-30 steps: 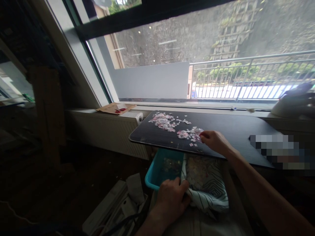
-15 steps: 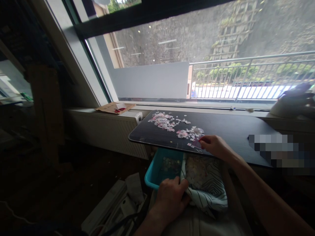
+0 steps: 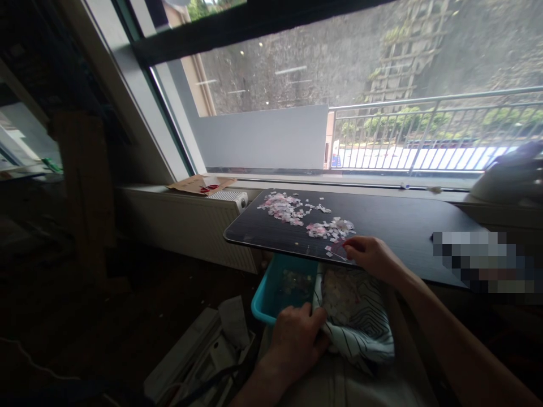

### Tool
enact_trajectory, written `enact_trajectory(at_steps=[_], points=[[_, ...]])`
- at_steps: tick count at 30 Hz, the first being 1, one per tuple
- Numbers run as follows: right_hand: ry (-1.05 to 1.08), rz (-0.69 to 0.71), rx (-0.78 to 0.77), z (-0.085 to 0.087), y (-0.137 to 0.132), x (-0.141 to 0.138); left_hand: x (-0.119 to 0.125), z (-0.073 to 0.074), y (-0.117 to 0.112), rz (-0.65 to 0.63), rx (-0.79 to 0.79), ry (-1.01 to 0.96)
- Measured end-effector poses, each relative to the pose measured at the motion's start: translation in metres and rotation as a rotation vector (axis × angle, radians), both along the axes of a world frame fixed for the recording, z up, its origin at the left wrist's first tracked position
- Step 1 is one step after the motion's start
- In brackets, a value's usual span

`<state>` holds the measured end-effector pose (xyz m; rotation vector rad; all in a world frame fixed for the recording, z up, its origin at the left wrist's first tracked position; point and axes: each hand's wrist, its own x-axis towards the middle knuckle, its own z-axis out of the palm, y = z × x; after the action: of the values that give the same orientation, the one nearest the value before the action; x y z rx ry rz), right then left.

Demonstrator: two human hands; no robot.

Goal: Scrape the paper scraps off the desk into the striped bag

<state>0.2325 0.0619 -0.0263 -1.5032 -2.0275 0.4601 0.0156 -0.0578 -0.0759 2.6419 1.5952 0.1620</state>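
1. right hand [image 3: 371,255]: fingers drawn narrow, seemingly pinching a purplish piece [image 3: 338,247], see-through and too blurred to identify. shifted from the right end of the nearer heap a second ago to just beside the near edge of the surface; hardly moved in the last half-second.
2. loose slips [image 3: 328,249]: a few small pale squares by the near edge, just left of the fingertips, apart from the nearer heap. judged from this shift, a small portion is being drawn off that heap.
3. left hand [image 3: 297,333]: closed over the edge of a striped cloth [image 3: 375,322], where it meets the near rim of the tub; place unchanged.
4. teal tub [image 3: 271,282]: below the near edge, small pale bits at its bottom; the cloth beside it, holding more pale pieces.
5. nearer heap [image 3: 331,228]: pink and white slips, between middle and near edge.
6. farther heap [image 3: 282,207]: larger, toward the far left corner, stragglers to its right.
7. dark surface [image 3: 394,220]: rounded corners, pixelated item [image 3: 475,261] at the right end.
8. room: radiator [image 3: 199,226] off the left end; red-handled scissors [image 3: 208,188] on brown paper [image 3: 186,185] upon the sill; wide window [image 3: 263,73], railing [image 3: 428,127] outside; dim floor.
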Motion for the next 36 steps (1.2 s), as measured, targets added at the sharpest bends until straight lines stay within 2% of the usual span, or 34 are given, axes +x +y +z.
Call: enact_trajectory(at_steps=[4, 7, 11, 13, 16, 19, 24, 30, 36], points=[[-0.052, -0.073, 0.054, 0.001, -0.012, -0.005, 0.000, 0.003, 0.000, 0.000, -0.006, -0.003], [-0.034, -0.076, 0.073, -0.003, -0.025, -0.022, 0.001, 0.004, 0.000, -0.005, -0.012, -0.006], [0.046, 0.030, 0.077, -0.010, -0.036, -0.054, 0.000, 0.003, -0.001, -0.009, -0.013, -0.016], [0.082, 0.063, 0.065, -0.011, -0.034, -0.059, -0.001, 0.002, -0.001, -0.011, -0.012, -0.021], [0.082, -0.057, 0.092, -0.007, -0.021, -0.043, -0.002, 0.000, -0.002, -0.003, -0.006, -0.021], [-0.048, -0.185, 0.111, -0.002, -0.003, -0.012, -0.001, 0.000, -0.001, 0.002, -0.011, -0.011], [-0.083, -0.125, 0.030, 0.001, 0.011, 0.018, 0.001, 0.001, 0.000, 0.003, -0.021, -0.008], [0.028, -0.075, 0.049, 0.001, 0.024, 0.013, -0.001, -0.001, 0.000, 0.016, -0.018, -0.012], [0.035, -0.011, -0.090, -0.002, 0.028, 0.025, -0.001, -0.001, 0.000, 0.009, -0.014, -0.019]])
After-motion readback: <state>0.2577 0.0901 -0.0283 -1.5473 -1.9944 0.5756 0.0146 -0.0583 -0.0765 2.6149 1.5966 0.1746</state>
